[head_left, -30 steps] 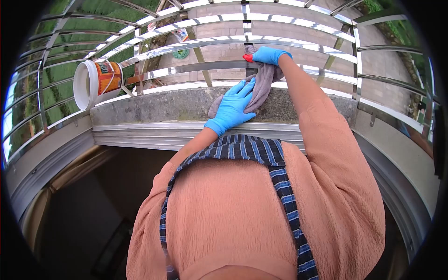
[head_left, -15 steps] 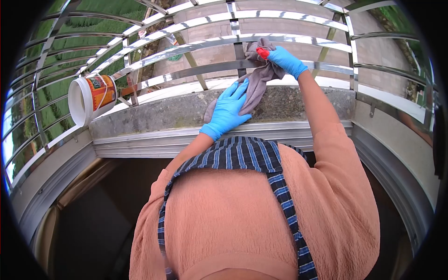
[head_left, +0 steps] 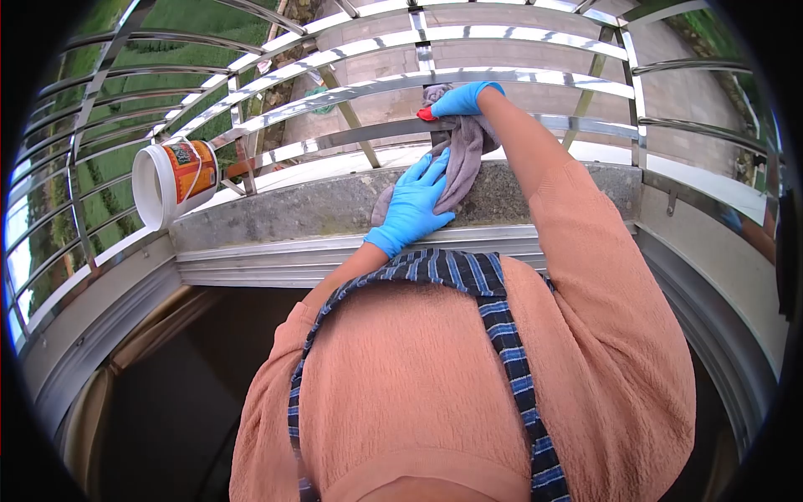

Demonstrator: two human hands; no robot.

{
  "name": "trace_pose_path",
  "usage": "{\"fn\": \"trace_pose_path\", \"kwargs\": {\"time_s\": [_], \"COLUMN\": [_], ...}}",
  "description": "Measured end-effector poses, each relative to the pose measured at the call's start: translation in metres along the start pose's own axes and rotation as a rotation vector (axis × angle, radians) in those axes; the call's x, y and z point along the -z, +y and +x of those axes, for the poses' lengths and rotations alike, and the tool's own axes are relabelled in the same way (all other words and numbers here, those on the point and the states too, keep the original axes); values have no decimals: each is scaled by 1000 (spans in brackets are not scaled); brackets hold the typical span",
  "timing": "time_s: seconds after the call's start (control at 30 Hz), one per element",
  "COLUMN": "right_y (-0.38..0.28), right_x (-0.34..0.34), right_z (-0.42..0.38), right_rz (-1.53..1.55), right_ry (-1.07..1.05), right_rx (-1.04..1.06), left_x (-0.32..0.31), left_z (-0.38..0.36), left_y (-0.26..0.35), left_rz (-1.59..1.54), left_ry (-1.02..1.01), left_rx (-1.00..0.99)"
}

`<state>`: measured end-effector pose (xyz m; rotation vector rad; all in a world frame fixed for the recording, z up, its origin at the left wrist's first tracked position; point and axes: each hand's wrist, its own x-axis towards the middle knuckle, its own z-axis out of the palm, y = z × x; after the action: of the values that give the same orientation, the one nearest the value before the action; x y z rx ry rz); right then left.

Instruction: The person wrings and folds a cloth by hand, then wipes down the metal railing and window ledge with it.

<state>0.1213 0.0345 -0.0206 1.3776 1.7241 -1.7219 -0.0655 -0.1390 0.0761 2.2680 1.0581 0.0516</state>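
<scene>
Clamps grey cloth [head_left: 470, 144] in right hand [head_left: 456, 100] at railing [head_left: 360, 134]; rests left hand [head_left: 414, 205] open over lower end, apart from right, on ledge [head_left: 284, 209]. Looks soft, limp, light, likely easiest to grip by bunched folds under right hand

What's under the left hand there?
Under the left hand is part of the grey cloth, which shows on both sides of it, over the rough ledge. The palm and fingers cover whatever is directly beneath, so that can't be seen.
</scene>
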Motion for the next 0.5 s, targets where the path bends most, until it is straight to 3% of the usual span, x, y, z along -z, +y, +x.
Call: {"fn": "trace_pose_path", "kwargs": {"time_s": [0.1,0.17,0.33,0.43,0.5], "right_y": [-15,-23,-9,-10,-7], "right_x": [-3,-15,-32,-40,-40], "right_z": [-33,-59,-51,-67,-78], "right_rz": [66,33,-150,-78,46], "right_ry": [29,237,432,568,535], "right_rx": [-35,56,8,27,-6], "left_x": [2,1,-2,2,3], "left_z": [-2,-1,-1,-4,-4], "left_y": [3,4,2,2,2], "left_rz": [-13,8,8,-26,-38], "left_ry": [2,23,32,54,81], "left_rx": [6,4,-16,-16,-21]}}
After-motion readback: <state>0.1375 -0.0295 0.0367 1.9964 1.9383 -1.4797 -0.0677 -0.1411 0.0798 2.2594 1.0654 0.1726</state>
